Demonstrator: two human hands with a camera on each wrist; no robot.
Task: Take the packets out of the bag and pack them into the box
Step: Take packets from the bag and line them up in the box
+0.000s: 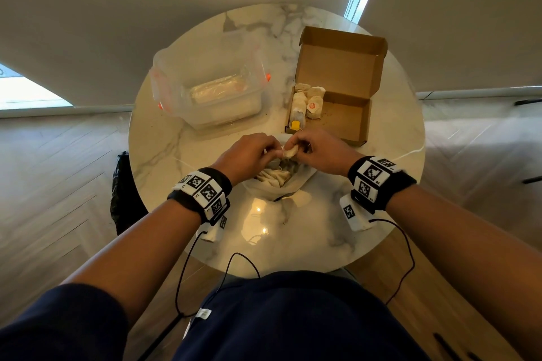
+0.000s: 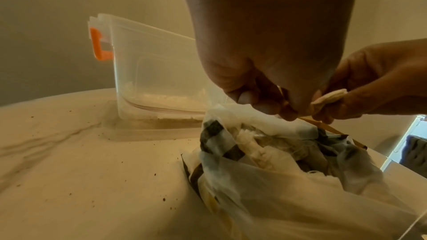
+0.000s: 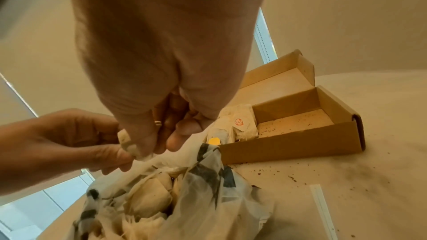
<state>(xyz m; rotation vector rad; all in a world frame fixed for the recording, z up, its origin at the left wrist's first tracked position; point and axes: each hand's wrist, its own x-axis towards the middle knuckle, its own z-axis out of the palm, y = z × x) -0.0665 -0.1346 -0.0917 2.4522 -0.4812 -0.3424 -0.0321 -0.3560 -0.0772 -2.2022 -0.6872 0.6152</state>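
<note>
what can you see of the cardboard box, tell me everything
The cardboard box is a shallow brown corrugated mailer standing open on the marble table, its hinged lid tilted up at the far side. A cluster of pale packets is packed against its left wall, one with an orange mark, one with a yellow tag; the rest of the floor is bare, with dark crumbs. Neither hand touches it.

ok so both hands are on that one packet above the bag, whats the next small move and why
Probably let the left hand release and have the right hand carry the packet to the box. Both hands pinch it just above the open bag, so it seems already out. The packets in the box fill only its left end; the rest of the floor is bare.
</note>
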